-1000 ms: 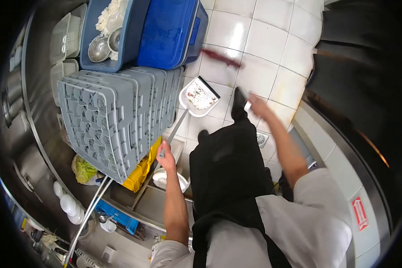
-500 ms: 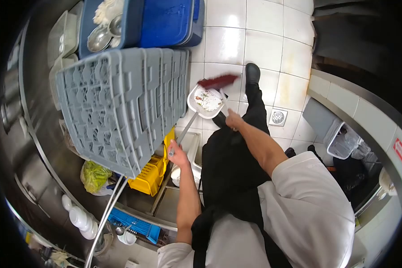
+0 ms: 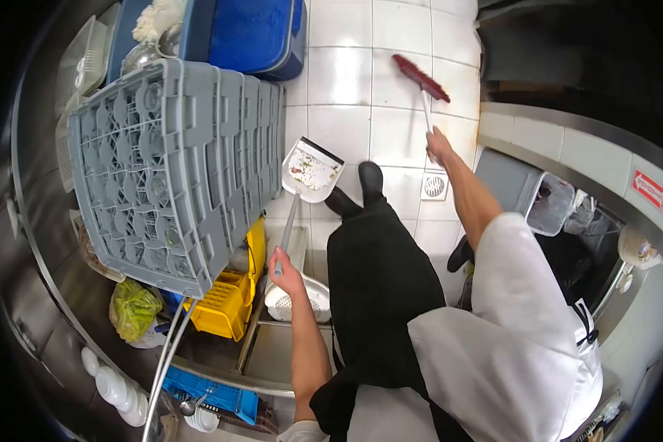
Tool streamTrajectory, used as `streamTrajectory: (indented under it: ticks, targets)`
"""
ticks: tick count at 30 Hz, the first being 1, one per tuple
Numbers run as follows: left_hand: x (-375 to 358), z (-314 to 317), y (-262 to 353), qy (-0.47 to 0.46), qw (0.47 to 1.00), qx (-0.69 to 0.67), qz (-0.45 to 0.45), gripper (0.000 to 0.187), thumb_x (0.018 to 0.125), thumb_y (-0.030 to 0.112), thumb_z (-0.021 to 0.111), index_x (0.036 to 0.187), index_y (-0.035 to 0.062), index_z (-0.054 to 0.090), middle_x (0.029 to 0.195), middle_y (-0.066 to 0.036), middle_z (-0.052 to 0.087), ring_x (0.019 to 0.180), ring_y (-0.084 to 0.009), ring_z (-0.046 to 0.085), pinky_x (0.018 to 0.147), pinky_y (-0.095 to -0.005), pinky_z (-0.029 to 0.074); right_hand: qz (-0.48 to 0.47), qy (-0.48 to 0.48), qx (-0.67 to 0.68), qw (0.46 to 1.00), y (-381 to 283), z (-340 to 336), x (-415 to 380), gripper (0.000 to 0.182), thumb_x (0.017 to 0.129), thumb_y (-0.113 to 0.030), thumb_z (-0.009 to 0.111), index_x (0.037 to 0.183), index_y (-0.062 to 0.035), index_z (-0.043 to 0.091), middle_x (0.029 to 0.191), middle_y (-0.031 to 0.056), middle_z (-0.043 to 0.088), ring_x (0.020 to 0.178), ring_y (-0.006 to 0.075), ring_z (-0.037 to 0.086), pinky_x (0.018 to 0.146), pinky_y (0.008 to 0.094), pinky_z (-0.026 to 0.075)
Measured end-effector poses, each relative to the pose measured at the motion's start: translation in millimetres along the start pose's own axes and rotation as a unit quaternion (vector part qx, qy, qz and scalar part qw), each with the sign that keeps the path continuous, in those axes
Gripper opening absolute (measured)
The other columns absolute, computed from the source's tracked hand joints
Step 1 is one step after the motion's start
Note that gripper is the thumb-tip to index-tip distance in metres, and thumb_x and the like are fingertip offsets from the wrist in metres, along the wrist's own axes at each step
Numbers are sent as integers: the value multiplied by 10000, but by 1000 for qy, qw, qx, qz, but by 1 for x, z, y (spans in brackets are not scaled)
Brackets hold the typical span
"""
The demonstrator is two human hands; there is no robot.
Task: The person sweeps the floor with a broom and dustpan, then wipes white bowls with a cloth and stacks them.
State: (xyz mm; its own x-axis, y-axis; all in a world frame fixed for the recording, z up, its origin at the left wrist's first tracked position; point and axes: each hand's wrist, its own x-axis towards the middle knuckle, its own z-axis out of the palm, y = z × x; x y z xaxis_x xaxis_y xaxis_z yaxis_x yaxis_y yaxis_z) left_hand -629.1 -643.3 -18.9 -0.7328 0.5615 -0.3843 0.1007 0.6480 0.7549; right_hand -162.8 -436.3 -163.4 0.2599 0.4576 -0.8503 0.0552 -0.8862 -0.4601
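My left hand (image 3: 286,274) is wrapped round the grey handle of a long-handled dustpan (image 3: 319,193). The white pan rests by the floor near my boots, its dark lip turned up and right, with food scraps (image 3: 309,168) scattered inside. Out to the right, my right hand (image 3: 439,146) grips the pale handle of a broom (image 3: 421,78). Its dark red head is over the white tiles, well apart from the dustpan, beyond the floor drain (image 3: 435,186).
Stacked grey glass racks (image 3: 199,177) stand at my left, with a blue bin (image 3: 254,33) behind them. Below are a yellow mop wringer (image 3: 225,306) and a lettuce (image 3: 134,311). On the right, a grey bin (image 3: 504,183) holding plastic waste lies by the tiled ledge (image 3: 560,140).
The broom has swung from the dustpan's edge out to the far right, my right arm stretching with it. My left hand still holds the dustpan, whose pan has turned slightly. The camera view has shifted.
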Motion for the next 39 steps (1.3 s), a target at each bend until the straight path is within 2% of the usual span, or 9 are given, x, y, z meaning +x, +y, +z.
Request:
streamTrajectory:
  ticks: [2, 4, 7, 22, 24, 28, 31, 32, 39]
  targets:
    - [5, 19, 11, 3, 1000, -9, -16, 341, 956, 294, 659, 936, -46, 643, 818, -28, 591, 739, -107, 527, 680, -265, 463, -2, 58, -37, 998, 25, 38, 57, 412, 925, -158, 435, 1300, -7, 357, 571, 60, 433, 420, 178, 431, 325, 344, 330]
    - [2, 17, 15, 42, 997, -57, -40, 326, 946, 291, 668, 936, -34, 647, 819, -32, 592, 723, -112, 524, 677, -263, 463, -327, -173, -675, 638, 106, 96, 95, 120, 719, -189, 662, 719, -73, 697, 825, 184, 693, 782, 335, 674, 937, 609, 409]
    - [12, 20, 19, 58, 994, -65, -69, 326, 942, 290, 665, 937, -36, 647, 788, -24, 590, 705, -114, 514, 648, -264, 444, -38, -149, -252, 955, 143, 175, -26, 195, 865, -264, 538, 964, -111, 608, 698, 126, 585, 588, 243, 550, 631, 462, 356]
    - [-36, -72, -42, 4, 997, -37, -74, 383, 946, 294, 675, 1074, -64, 629, 989, -89, 642, 873, -155, 604, 800, -298, 523, -85, 41, -118, 989, 57, -6, 4, 339, 969, -236, 382, 1024, 18, 600, 756, 171, 596, 619, 277, 589, 599, 443, 505]
    - [-51, -72, -42, 12, 994, 83, -68, 387, 940, 337, 676, 980, -46, 635, 936, -93, 647, 846, -169, 612, 792, -294, 533, -382, -36, -664, 641, 94, 30, 34, 285, 875, -126, 437, 939, 54, 648, 1044, 255, 629, 1003, 385, 625, 878, 476, 521]
    - [-66, -79, -77, 94, 989, -57, -96, 411, 943, 356, 666, 1005, -50, 642, 934, -118, 648, 853, -184, 620, 781, -305, 549, -188, 8, -402, 896, 219, 205, -53, 463, 889, -75, 505, 1324, 23, 380, 793, 206, 669, 728, 320, 702, 628, 373, 589]
    - [-80, -88, -82, 79, 986, -69, -132, 436, 963, 343, 632, 1102, -70, 615, 1049, -168, 636, 939, -224, 629, 845, -336, 569, -58, -333, -424, 840, 274, 274, -114, 239, 798, -145, 572, 589, -35, 614, 632, 130, 645, 465, 291, 614, 455, 475, 509]
    - [-81, -95, -86, 72, 986, -78, -130, 436, 963, 343, 632, 1102, -70, 615, 1049, -168, 636, 939, -224, 629, 845, -336, 569, -175, -441, -554, 685, 226, 268, -153, 202, 784, -139, 573, 622, -39, 641, 529, 115, 569, 445, 282, 586, 400, 455, 469]
    - [-80, -147, -138, 44, 983, -124, -126, 422, 967, 318, 627, 1146, -64, 604, 1099, -177, 628, 984, -229, 620, 873, -331, 566, 20, -219, -131, 967, 173, 84, -291, 348, 994, -342, 375, 1144, -85, 556, 710, 130, 597, 476, 217, 546, 412, 411, 420]
